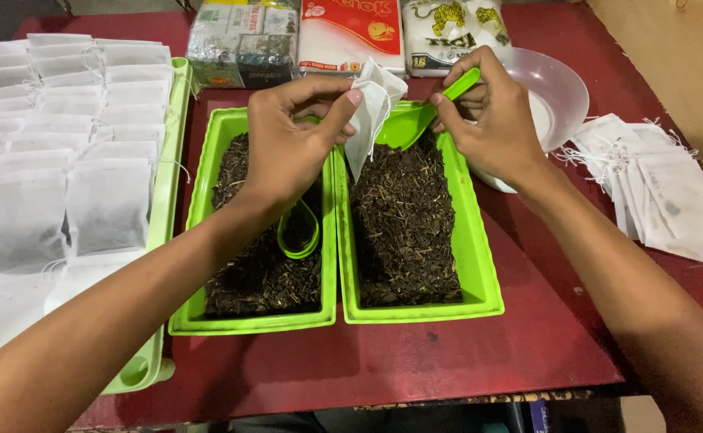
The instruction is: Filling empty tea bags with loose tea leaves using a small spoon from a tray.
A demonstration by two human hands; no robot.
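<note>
The left hand (287, 144) pinches a small white paper filter bag (370, 112) by its top edge, thumb and fingers (343, 108) clamped on it, so that the bag hangs open above the gap between two bright green rectangular plastic trays. The right hand (492, 120) has its fingers closed around the handle of a green plastic scoop (416, 120), whose bowl sits just beside the bag's mouth, over the far end of the right green tray (480, 265). Both this tray and the left green tray (199, 200) are filled with dark loose dried leaves (404, 232), and a second green scoop (299, 232) lies in the left one. On the red bench (416, 353), a long green tray of filled white bags (63, 144) stands at the left, a heap of flat empty white bags (664, 188) lies at the right, and a clear plastic bowl (560, 92) sits behind the right hand. Printed packets (343, 32) line the far edge.
</note>
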